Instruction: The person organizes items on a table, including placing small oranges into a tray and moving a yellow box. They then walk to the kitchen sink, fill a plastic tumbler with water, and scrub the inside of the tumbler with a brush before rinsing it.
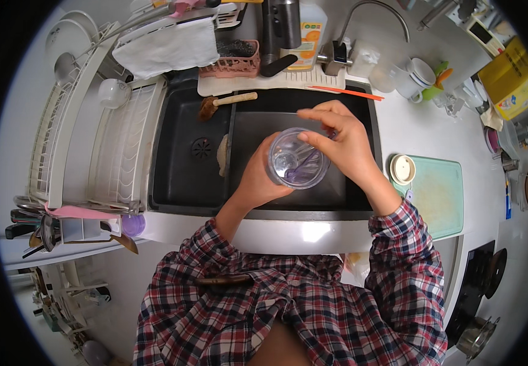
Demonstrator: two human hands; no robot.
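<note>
The person stands at the black sink [185, 177] and holds a clear glass [298, 158] over it, near the middle. The left hand [258, 180] is wrapped around the side of the glass — that grip is closed on it. The right hand [340, 143] is over the rim from the far side, and its fingers [316, 141] reach down to pinch the top of something thin and purple inside. It looks like a purple brush or stirring stick [303, 168], but I cannot tell which. So the right grip is closed on that purple thing.

The glass stands upright with its open mouth facing up at the camera, so its long way runs up and down. The purple stick leans inside it, its low end toward the bottom of the glass and its top toward the right hand.

How far along is it? I think the cleaning of the glass is in the middle — the glass is over the sink and not yet on the white drying rack [117, 152] at the left. I see no water running from the tap [361, 18], and no foam that I can make out.

A wooden brush [224, 102] lies across the sink's back edge, and a green cutting board [438, 192] lies on the worktop [410, 122] at the right.
</note>
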